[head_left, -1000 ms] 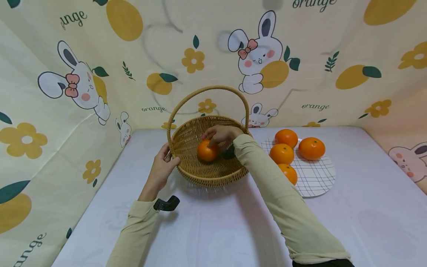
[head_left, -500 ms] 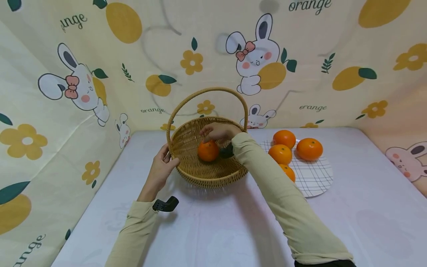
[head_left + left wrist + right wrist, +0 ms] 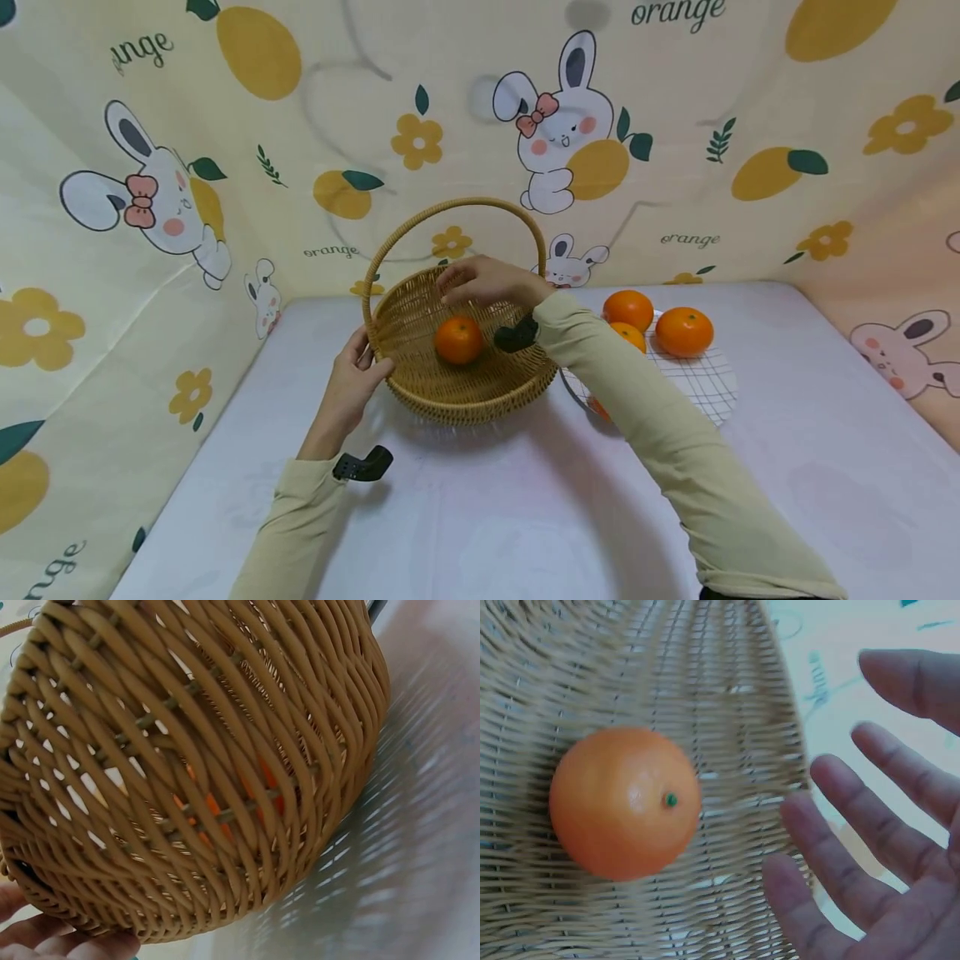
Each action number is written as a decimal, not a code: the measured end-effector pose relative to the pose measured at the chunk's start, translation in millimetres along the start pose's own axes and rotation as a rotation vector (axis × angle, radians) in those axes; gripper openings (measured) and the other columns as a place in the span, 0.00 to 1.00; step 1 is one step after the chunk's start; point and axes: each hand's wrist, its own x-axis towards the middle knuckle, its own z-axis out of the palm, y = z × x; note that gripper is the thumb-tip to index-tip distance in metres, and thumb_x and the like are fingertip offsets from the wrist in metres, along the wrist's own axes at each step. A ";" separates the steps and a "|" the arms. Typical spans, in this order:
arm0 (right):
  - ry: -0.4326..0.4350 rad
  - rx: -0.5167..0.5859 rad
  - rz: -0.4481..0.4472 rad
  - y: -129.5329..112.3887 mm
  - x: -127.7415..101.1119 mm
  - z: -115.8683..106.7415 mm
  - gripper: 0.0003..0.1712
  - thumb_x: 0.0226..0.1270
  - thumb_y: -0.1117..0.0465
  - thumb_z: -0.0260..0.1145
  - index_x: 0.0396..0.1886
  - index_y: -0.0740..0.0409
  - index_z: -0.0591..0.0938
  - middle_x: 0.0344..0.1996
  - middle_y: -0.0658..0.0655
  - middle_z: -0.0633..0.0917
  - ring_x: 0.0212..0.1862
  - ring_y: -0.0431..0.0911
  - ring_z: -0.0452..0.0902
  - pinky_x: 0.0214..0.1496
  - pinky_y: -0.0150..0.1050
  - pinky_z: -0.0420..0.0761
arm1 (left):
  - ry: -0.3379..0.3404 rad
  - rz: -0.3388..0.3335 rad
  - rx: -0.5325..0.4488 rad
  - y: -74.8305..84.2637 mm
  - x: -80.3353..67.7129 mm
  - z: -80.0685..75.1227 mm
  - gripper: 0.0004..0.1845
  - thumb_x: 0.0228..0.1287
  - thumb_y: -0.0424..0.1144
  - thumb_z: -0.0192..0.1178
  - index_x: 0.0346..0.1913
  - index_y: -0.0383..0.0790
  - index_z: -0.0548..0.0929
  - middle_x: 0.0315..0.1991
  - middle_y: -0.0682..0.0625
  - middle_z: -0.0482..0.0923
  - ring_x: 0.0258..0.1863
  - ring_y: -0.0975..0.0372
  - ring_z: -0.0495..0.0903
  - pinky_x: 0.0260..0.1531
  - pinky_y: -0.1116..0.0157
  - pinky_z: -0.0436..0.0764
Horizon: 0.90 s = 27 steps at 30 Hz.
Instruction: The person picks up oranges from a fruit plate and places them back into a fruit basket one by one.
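Wicker basket holding one orange, plate with oranges

5 oranges: 1 in basket, 4 on plate. 1 basket. 1 plate. 2 hands.

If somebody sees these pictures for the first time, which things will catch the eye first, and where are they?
The eye goes first to the wicker basket in the middle of the table, with one orange lying in it. The right hand hovers open above that orange, while the left hand holds the basket's rim on the left. To the right, more oranges lie on a checked plate, before a cloth backdrop printed with rabbits.
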 end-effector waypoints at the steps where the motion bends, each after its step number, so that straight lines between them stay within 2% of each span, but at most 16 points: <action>1: 0.020 0.006 -0.019 -1.1 -3.0 -0.4 0.23 0.67 0.57 0.64 0.60 0.56 0.76 0.57 0.59 0.76 0.53 0.54 0.72 0.44 0.45 0.75 | 0.000 -0.001 0.002 -0.2 -0.1 -0.5 0.39 0.59 0.19 0.52 0.74 0.35 0.56 0.74 0.43 0.52 0.72 0.54 0.53 0.60 0.57 0.68; 6: 0.130 0.061 -0.129 -2.5 -22.3 -0.2 0.23 0.65 0.56 0.66 0.58 0.57 0.76 0.52 0.58 0.79 0.48 0.51 0.75 0.43 0.44 0.78 | -0.006 -0.001 0.003 -0.8 -0.6 -1.8 0.39 0.59 0.20 0.51 0.75 0.36 0.55 0.74 0.43 0.52 0.72 0.54 0.54 0.59 0.58 0.70; 11: 0.306 0.056 -0.204 -0.2 -49.1 2.1 0.24 0.62 0.52 0.69 0.57 0.54 0.77 0.49 0.55 0.81 0.49 0.47 0.77 0.47 0.46 0.78 | -0.002 -0.003 0.001 -0.8 -0.6 -1.4 0.39 0.59 0.20 0.51 0.75 0.36 0.55 0.74 0.43 0.52 0.72 0.54 0.55 0.58 0.60 0.71; 20: 0.687 0.007 -0.184 9.8 -108.2 6.1 0.25 0.59 0.48 0.70 0.52 0.56 0.77 0.40 0.55 0.80 0.42 0.47 0.76 0.43 0.41 0.76 | 0.004 0.000 -0.004 0.1 -1.9 -0.9 0.39 0.59 0.20 0.51 0.75 0.36 0.55 0.74 0.44 0.51 0.72 0.55 0.53 0.59 0.60 0.69; 27: 0.862 0.000 -0.110 36.1 -146.5 11.1 0.28 0.61 0.49 0.70 0.53 0.60 0.74 0.42 0.58 0.78 0.41 0.50 0.71 0.45 0.40 0.71 | 0.006 -0.003 0.003 -0.1 -2.3 0.4 0.39 0.59 0.20 0.51 0.75 0.37 0.54 0.75 0.44 0.50 0.72 0.55 0.53 0.60 0.58 0.67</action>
